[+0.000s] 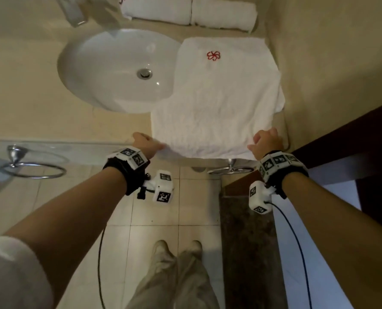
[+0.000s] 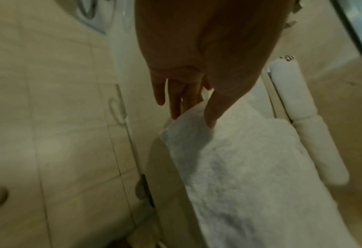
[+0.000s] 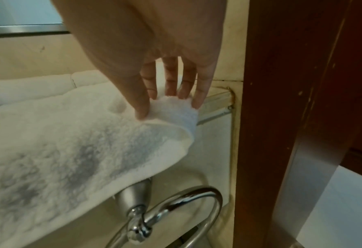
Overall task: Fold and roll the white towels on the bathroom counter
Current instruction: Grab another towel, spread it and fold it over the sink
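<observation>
A white towel (image 1: 216, 103) with a red flower emblem lies spread on the beige counter (image 1: 51, 121), right of the sink; its near edge hangs over the counter's front. My left hand (image 1: 148, 144) pinches the towel's near left corner (image 2: 188, 120) between thumb and fingers. My right hand (image 1: 266, 141) pinches the near right corner (image 3: 173, 109) the same way. Two rolled white towels (image 1: 190, 12) lie end to end against the back wall, also visible as rolled towels (image 2: 303, 120) in the left wrist view.
A white oval sink (image 1: 118, 68) sits left of the towel, with a glass (image 1: 74, 12) behind it. Chrome towel rings (image 1: 32, 168) (image 3: 167, 214) hang below the counter's front. A dark wooden door frame (image 1: 352, 139) (image 3: 281, 117) stands close on the right.
</observation>
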The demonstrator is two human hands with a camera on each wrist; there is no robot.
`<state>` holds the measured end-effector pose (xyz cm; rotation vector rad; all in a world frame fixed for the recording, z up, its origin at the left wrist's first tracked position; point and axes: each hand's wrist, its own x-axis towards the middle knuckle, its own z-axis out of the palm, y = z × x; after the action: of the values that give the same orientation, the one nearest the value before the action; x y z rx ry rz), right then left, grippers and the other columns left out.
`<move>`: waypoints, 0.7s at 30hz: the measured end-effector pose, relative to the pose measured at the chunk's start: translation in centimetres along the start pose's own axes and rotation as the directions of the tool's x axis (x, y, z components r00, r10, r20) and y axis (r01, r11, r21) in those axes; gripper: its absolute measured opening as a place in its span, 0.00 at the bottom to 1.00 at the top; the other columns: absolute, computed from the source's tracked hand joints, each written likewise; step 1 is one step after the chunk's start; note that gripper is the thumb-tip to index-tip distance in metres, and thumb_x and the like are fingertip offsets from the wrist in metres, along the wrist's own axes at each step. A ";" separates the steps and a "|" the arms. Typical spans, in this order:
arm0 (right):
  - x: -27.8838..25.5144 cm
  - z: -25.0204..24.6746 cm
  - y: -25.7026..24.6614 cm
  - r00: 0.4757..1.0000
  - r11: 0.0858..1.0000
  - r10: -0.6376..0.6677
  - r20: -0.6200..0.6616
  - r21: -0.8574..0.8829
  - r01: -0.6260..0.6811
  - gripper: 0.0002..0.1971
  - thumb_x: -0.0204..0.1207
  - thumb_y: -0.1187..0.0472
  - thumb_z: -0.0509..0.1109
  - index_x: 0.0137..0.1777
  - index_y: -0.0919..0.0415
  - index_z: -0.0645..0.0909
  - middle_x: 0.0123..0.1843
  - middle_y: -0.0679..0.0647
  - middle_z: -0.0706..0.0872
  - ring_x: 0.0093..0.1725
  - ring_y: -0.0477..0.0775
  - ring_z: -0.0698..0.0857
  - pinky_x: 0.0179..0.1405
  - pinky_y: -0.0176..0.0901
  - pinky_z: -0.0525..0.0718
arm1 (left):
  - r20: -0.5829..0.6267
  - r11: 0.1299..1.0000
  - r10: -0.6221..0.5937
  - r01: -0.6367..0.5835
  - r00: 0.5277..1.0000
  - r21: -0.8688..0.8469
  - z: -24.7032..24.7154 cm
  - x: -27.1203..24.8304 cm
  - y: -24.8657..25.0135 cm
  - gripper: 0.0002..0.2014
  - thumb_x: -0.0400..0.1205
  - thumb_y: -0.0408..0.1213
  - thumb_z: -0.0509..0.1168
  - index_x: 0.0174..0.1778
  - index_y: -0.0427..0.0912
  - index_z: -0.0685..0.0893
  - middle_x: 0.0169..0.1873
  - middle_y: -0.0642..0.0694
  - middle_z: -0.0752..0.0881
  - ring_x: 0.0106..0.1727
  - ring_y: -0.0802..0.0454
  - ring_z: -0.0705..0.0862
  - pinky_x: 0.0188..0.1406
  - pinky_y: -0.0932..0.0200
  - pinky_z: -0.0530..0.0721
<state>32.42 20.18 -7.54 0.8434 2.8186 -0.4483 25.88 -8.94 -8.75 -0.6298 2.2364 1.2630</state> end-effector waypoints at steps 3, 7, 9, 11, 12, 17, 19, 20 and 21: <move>-0.2 -0.2 0.1 0.998 0.988 0.027 -0.065 0.153 -0.016 0.08 0.73 0.65 0.71 0.49 0.70 0.81 0.61 0.67 0.76 0.60 0.67 0.77 0.54 0.50 0.76 | 0.046 0.997 0.079 -0.080 0.996 0.024 0.1 -0.5 -0.4 0.24 0.73 0.33 0.74 0.50 0.40 0.62 0.36 0.49 0.70 0.46 0.45 0.74 0.44 0.52 0.78; -1.2 -2.5 -0.1 0.977 0.932 0.172 -0.122 0.340 -0.122 0.04 0.76 0.69 0.62 0.46 0.61 0.69 0.49 0.65 0.79 0.52 0.63 0.80 0.45 0.47 0.73 | 0.093 0.981 0.060 -0.041 0.994 -0.190 -2.1 -0.5 0.9 0.17 0.77 0.27 0.67 0.46 0.47 0.64 0.40 0.41 0.75 0.38 0.44 0.79 0.23 0.52 0.85; -1.9 -4.8 -0.4 0.956 0.895 0.248 -0.157 0.415 -0.164 0.06 0.77 0.70 0.58 0.50 0.61 0.67 0.53 0.66 0.80 0.51 0.65 0.80 0.44 0.47 0.72 | 0.125 0.971 0.098 -0.067 0.987 -0.231 -3.7 -0.7 2.4 0.15 0.78 0.25 0.65 0.37 0.47 0.68 0.30 0.37 0.79 0.24 0.48 0.81 0.17 0.58 0.84; -2.3 -7.4 -0.5 0.944 0.858 0.271 -0.187 0.491 -0.149 0.13 0.77 0.71 0.56 0.61 0.64 0.68 0.61 0.68 0.80 0.53 0.67 0.80 0.46 0.50 0.75 | 0.138 0.959 0.137 -0.097 0.981 -0.266 -5.4 -1.0 4.2 0.14 0.79 0.23 0.64 0.32 0.43 0.72 0.15 0.43 0.78 0.13 0.57 0.78 0.18 0.61 0.85; -2.3 -8.9 -0.5 0.943 0.837 0.265 -0.201 0.533 -0.122 0.18 0.77 0.71 0.55 0.67 0.63 0.68 0.64 0.67 0.79 0.57 0.67 0.80 0.50 0.51 0.77 | 0.159 0.946 0.167 -0.112 0.973 -0.305 -6.2 -1.3 5.4 0.13 0.80 0.23 0.63 0.31 0.41 0.74 0.14 0.45 0.78 0.12 0.59 0.77 0.19 0.62 0.86; -1.2 -13.5 -1.4 0.891 0.683 0.306 -0.337 0.729 0.041 0.27 0.74 0.71 0.53 0.71 0.51 0.73 0.59 0.60 0.82 0.40 0.60 0.80 0.36 0.45 0.84 | 0.238 0.879 0.343 -0.221 0.909 -0.422 -9.3 -2.4 10.6 0.16 0.80 0.21 0.54 0.37 0.38 0.85 0.30 0.46 0.87 0.32 0.54 0.85 0.35 0.64 0.87; -0.2 -14.7 -2.1 0.882 0.630 0.342 -0.323 0.776 0.040 0.22 0.74 0.71 0.54 0.64 0.55 0.79 0.53 0.62 0.82 0.36 0.61 0.80 0.30 0.41 0.85 | 0.213 0.867 0.426 -0.329 0.879 -0.375 -9.9 -2.3 12.3 0.18 0.77 0.17 0.53 0.40 0.37 0.86 0.38 0.43 0.86 0.34 0.51 0.80 0.30 0.68 0.83; 0.6 -15.1 -2.4 0.890 0.595 0.347 -0.296 0.803 0.035 0.20 0.75 0.70 0.54 0.62 0.58 0.80 0.50 0.63 0.83 0.37 0.61 0.80 0.37 0.46 0.86 | 0.200 0.859 0.465 -0.384 0.862 -0.340 -10.0 -2.0 13.0 0.19 0.75 0.15 0.53 0.45 0.36 0.86 0.42 0.39 0.85 0.33 0.51 0.77 0.27 0.70 0.81; 1.3 -15.5 -2.8 0.902 0.543 0.343 -0.261 0.839 0.037 0.17 0.76 0.71 0.54 0.60 0.60 0.79 0.46 0.64 0.84 0.35 0.61 0.81 0.41 0.52 0.86 | 0.188 0.849 0.497 -0.429 0.847 -0.309 -10.1 -1.6 13.7 0.21 0.74 0.14 0.53 0.49 0.36 0.86 0.45 0.37 0.83 0.33 0.51 0.76 0.27 0.70 0.80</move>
<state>28.65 23.74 7.37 1.4758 2.7162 -1.8935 16.94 -11.12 5.58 0.0241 2.0823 1.7797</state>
